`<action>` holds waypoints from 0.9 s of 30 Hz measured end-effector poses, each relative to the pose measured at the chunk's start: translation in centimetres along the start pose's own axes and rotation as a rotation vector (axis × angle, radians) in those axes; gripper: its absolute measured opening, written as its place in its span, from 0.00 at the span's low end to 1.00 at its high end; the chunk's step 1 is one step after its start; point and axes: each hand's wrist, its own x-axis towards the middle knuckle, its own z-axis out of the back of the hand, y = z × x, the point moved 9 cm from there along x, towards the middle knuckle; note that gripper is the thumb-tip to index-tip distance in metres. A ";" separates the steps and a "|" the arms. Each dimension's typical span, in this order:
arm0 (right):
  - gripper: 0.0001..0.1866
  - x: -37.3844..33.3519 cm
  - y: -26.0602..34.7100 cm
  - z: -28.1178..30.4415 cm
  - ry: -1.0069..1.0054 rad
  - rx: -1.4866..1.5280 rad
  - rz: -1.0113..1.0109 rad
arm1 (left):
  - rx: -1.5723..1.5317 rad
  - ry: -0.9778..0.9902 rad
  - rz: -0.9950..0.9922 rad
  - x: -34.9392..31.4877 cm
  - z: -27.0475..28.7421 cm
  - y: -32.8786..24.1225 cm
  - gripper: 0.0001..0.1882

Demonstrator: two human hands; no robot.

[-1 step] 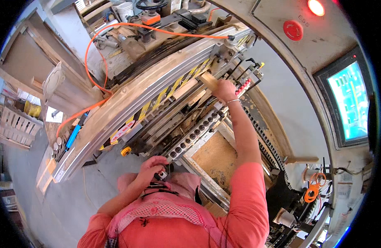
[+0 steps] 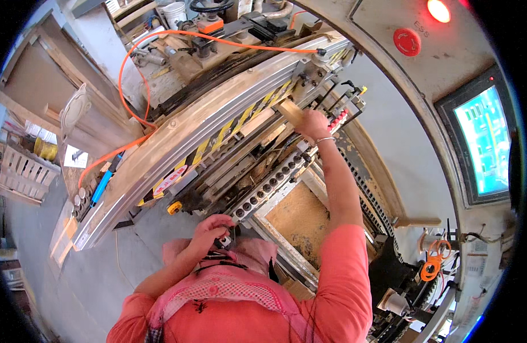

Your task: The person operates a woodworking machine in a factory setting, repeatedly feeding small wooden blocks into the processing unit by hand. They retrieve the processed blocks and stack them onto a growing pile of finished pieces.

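My right hand [image 2: 313, 124] reaches far over the machine, its fingers closed round the near end of a pale wooden strip [image 2: 290, 111]. The far end of that strip meets the machine's striped guard rail [image 2: 240, 121]. Close to my body, my left hand [image 2: 211, 231] is curled at the lower end of the white rail with round black rollers [image 2: 267, 187]. A small grey and black part [image 2: 224, 242] shows beneath its fingers. Whether that hand grips this part or something else is hidden.
Beyond the guard rail runs a long metal beam [image 2: 217, 97], crossed by an orange hose [image 2: 126, 71]. A control panel with a lit screen [image 2: 484, 140] and a red stop button [image 2: 407, 42] stands at right. Sawdust [image 2: 297, 220] covers a framed panel below my right arm.
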 end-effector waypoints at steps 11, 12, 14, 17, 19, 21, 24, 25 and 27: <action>0.32 -19.8 2.1 1.0 0.373 1.783 0.099 | 0.086 0.134 -0.067 2.0 -3.6 -0.9 0.15; 0.33 -21.6 3.1 0.0 0.416 1.866 0.134 | 0.067 0.154 -0.070 1.8 -4.1 -1.1 0.14; 0.35 -24.6 5.0 -1.1 0.448 2.015 0.176 | 0.060 0.188 -0.071 1.8 -4.9 -1.0 0.14; 0.36 -27.3 7.2 -1.9 0.416 2.141 0.176 | 0.060 0.224 -0.088 1.1 -6.0 -2.5 0.14; 0.36 -28.1 8.2 -2.1 0.405 2.128 0.137 | 0.076 0.250 -0.154 0.8 -6.2 -3.3 0.21; 0.30 -28.6 9.5 -1.7 0.414 1.915 0.080 | 0.096 0.194 -0.310 0.2 -7.6 -5.6 0.27; 0.23 -28.4 12.6 -0.7 0.448 1.556 0.112 | 0.202 0.269 -0.369 0.7 -9.0 -6.2 0.35; 0.24 -28.3 13.1 -1.7 0.371 1.401 0.193 | 0.082 0.258 -0.294 2.0 -8.5 -4.2 0.31; 0.23 -28.4 13.9 -1.8 0.374 1.431 0.113 | -0.031 0.265 -0.279 2.4 -7.9 -3.9 0.25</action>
